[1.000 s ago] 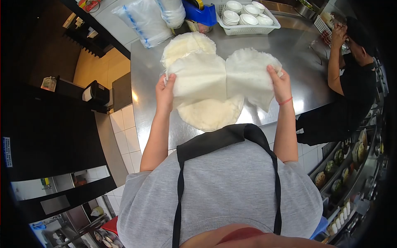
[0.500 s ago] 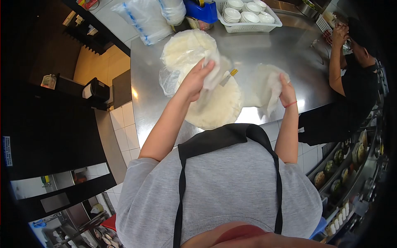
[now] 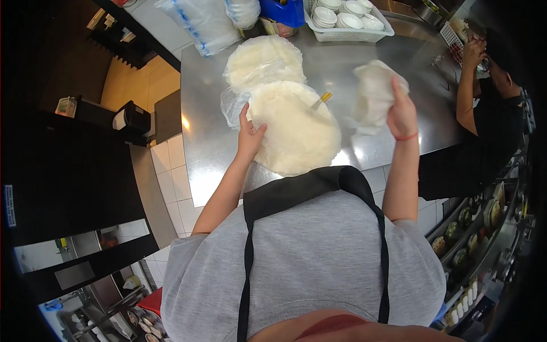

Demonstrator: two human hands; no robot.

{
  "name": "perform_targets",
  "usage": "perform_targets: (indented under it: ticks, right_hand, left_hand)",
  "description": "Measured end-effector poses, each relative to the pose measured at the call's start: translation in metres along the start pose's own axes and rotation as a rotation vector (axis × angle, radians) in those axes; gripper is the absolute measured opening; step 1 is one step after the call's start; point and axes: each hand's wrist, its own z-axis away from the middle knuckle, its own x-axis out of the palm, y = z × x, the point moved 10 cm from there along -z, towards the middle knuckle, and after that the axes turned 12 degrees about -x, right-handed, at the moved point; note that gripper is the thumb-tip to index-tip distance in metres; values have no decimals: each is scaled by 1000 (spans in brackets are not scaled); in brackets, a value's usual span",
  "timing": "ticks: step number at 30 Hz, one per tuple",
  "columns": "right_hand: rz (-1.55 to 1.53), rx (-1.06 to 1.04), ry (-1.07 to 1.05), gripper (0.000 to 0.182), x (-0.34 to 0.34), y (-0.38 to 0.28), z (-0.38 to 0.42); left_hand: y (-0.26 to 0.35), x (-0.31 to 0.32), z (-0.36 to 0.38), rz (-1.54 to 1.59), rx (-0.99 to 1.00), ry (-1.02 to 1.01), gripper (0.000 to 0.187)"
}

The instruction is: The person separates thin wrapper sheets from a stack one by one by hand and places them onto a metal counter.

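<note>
A stack of thin, round, whitish wrapper sheets (image 3: 296, 134) lies on the steel table before me. At its left edge is my left hand (image 3: 250, 134), thumb and fingers spread, touching the rim. My right hand (image 3: 403, 111) is raised over the table to the right, closed on a thin wrapper sheet (image 3: 376, 94) that hangs folded and slightly blurred. A yellow-handled tool (image 3: 325, 98) sits at the stack's upper right, its lower part covered. Behind is a second round stack (image 3: 265, 57), with clear plastic film (image 3: 231, 108) around it.
The steel table (image 3: 211, 142) carries a white basket (image 3: 350, 35) of small white bowls at the back. Plastic bags (image 3: 199, 23) and a blue container (image 3: 282, 11) stand beside it. A person in black (image 3: 496, 108) is at the table's right end.
My left hand has moved down and left, from a sheet held over the stack to the stack's edge. My right hand has lifted its sheet a little to the right.
</note>
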Motion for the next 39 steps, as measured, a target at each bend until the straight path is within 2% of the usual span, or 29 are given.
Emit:
perform_targets:
  ticks: [1, 2, 3, 4, 6, 7, 9, 11, 12, 13, 14, 15, 17, 22, 24, 26, 28, 29, 31, 32, 34, 35, 37, 39]
  right_hand:
    - [-87, 37, -117, 44, 29, 9, -1]
    - [-88, 41, -125, 44, 48, 11, 0]
    - [-241, 64, -213, 46, 78, 9, 5]
    - [-395, 85, -298, 48, 102, 6, 11]
    - [-426, 172, -308, 49, 118, 25, 20]
    - [-456, 256, -314, 50, 124, 39, 27]
    - [-432, 402, -305, 45, 123, 84, 46]
    - [-254, 524, -270, 45, 104, 137, 65]
    - [-252, 524, -268, 45, 98, 154, 70]
    - [-116, 554, -310, 45, 89, 175, 78]
    - [18, 582, -350, 46, 82, 190, 84]
    - [16, 581, -349, 46, 79, 195, 84]
    - [238, 499, -428, 42, 69, 198, 79]
    - [349, 384, -372, 38, 48, 192, 39]
    - [437, 323, -422, 40, 46, 188, 27]
    - [496, 337, -461, 42, 45, 188, 22]
    - [950, -77, -523, 37, 55, 162, 2]
    - [949, -86, -529, 37, 59, 159, -6]
    - [1134, -161, -465, 31, 73, 133, -27]
    - [1134, -166, -469, 31, 80, 133, -36]
    - [1036, -386, -519, 20, 115, 124, -56]
    - [1030, -388, -528, 20, 127, 128, -68]
    - [978, -587, -624, 11, 168, 126, -83]
    - [1021, -619, -677, 10, 196, 145, -107]
  left_hand:
    - [-4, -5, 0, 4, 1, 9, 52]
    - [-2, -5, 1, -118, 98, -7, 50]
    - [-1, -4, 3, -243, 193, -26, 48]
    - [-8, -12, 1, -242, 192, -21, 48]
    - [-56, -10, -6, -176, -200, -266, 44]
    - [-53, -7, -2, -175, -200, -264, 44]
    - [-63, -21, 4, 133, -343, -70, 41]
    - [-89, -17, -7, 558, -426, -261, 48]
    - [-41, -1, 7, 667, -295, -399, 49]
    - [-33, 0, 9, 667, -297, -399, 49]
    - [-48, -9, 6, 477, -448, -237, 50]
    - [-60, -22, 8, 283, -588, -74, 52]
    - [-51, -21, 11, 355, -579, -84, 53]
    - [-50, -13, 9, 417, -591, -159, 54]
    - [-39, -18, 4, 94, -429, -81, 42]
    - [-30, -13, 7, 4, -354, -19, 35]
    - [-23, -9, 9, -84, -272, 50, 27]
    - [-16, -14, 8, -130, -118, 148, 24]
    - [6, -20, 12, -228, 224, 283, 19]
    - [3, -23, 12, -226, 227, 289, 19]
    - [4, -25, 14, -55, 62, 199, 17]
    - [16, -32, 17, -55, 63, 208, 17]
    - [33, -48, 23, 33, -61, 162, 18]
    - [66, -69, 36, 1, -37, 175, 19]
